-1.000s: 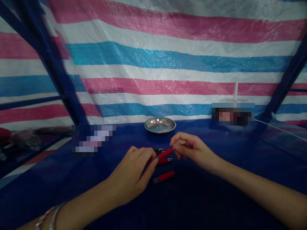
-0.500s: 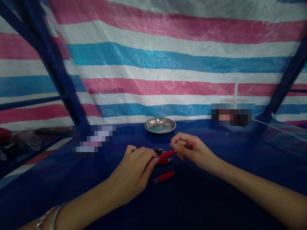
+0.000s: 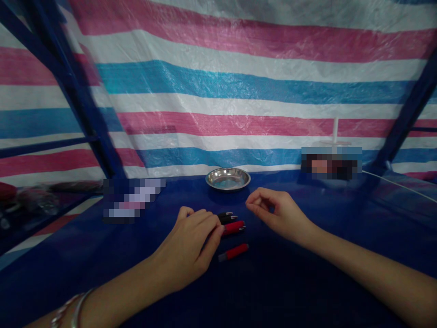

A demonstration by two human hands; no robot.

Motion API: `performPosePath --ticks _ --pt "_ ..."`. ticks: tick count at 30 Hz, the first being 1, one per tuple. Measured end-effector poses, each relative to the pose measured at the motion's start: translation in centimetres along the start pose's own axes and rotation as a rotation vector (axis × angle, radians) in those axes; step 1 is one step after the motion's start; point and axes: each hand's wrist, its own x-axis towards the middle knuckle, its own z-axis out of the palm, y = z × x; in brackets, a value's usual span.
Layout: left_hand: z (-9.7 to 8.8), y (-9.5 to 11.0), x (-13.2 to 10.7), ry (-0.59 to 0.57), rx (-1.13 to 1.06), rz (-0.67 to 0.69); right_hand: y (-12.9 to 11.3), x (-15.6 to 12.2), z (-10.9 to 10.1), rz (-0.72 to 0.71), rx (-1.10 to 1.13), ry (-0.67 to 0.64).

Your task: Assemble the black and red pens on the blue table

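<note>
My left hand [image 3: 196, 241] is closed over the left ends of a small group of pens, its thumb and forefinger pinching a red pen [image 3: 234, 226]. Beneath that one lies another red pen, mostly covered. Black pens [image 3: 227, 218] with silver tips stick out just beyond my left fingers. To the right, my right hand [image 3: 278, 210] hovers with thumb and fingertips pressed together, apart from the pens; whatever may be between them is hidden. Closer to me on the table, a red pen part [image 3: 238, 251] with a greyish end lies by itself.
A shiny metal dish [image 3: 228, 179] stands at the back of the blue table [image 3: 293, 287]. Blurred-out items lie at the left and back right, near a white upright stick [image 3: 335, 130]. Blue metal posts and a striped plastic sheet [image 3: 239, 82] enclose the table.
My right hand has drawn away from the end of the red pen, slightly up and to the right. The pen's free end has dropped toward the other red pen.
</note>
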Motion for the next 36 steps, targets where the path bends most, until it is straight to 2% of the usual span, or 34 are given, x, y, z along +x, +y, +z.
performPosePath --ticks 4,10,15,24,36 --pt "0.0 0.1 -0.1 -0.026 0.026 0.041 0.2 0.0 -0.2 -0.063 -0.247 0.022" --pt "0.1 0.2 -0.2 -0.062 0.031 0.018 0.1 0.2 -0.4 -0.036 -0.389 0.013" --pt "0.1 0.2 -0.2 -0.087 0.013 -0.003 0.0 0.3 -0.5 0.066 -0.422 -0.044" --pt "0.2 0.2 -0.3 -0.098 0.009 -0.021 0.9 0.3 -0.5 -0.074 -0.52 -0.096" --pt "0.8 -0.6 0.0 -0.005 0.073 -0.117 2.2 0.1 -0.2 -0.029 -0.576 -0.193"
